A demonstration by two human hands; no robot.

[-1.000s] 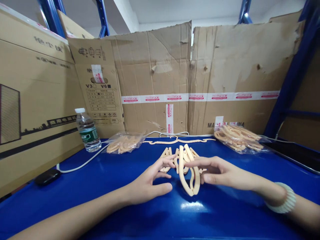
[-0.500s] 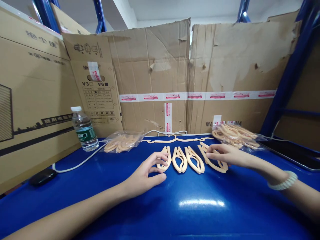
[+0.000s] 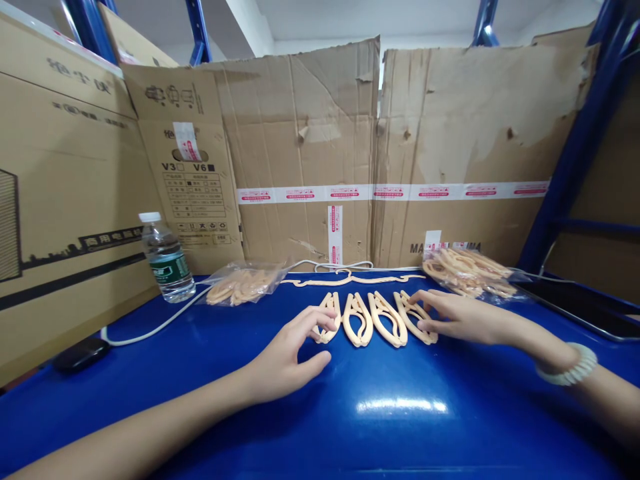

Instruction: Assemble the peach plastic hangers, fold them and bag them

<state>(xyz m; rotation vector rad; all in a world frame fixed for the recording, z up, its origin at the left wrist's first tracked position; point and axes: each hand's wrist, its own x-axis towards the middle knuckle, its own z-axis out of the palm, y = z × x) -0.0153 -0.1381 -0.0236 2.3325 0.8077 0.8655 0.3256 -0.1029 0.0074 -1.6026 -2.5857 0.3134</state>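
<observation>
Several beige folded plastic hangers (image 3: 371,318) lie flat in a row on the blue table (image 3: 350,413). My left hand (image 3: 290,357) rests beside the leftmost hanger (image 3: 329,317), fingers apart, fingertips touching its edge. My right hand (image 3: 457,317) lies open with fingers stretched onto the rightmost hanger (image 3: 413,315). A white bracelet (image 3: 567,365) is on my right wrist.
An unfolded hanger (image 3: 350,279) lies behind the row. Clear bags of hangers sit at back left (image 3: 243,283) and back right (image 3: 467,272). A water bottle (image 3: 167,258), a white cable (image 3: 150,328), a black device (image 3: 80,353) and a dark tablet (image 3: 583,303) share the table. Cardboard boxes (image 3: 310,147) wall it in.
One second ago both hands held a hanger upright. It now lies flat at the row's right end, and my right hand has slid it in against the others.
</observation>
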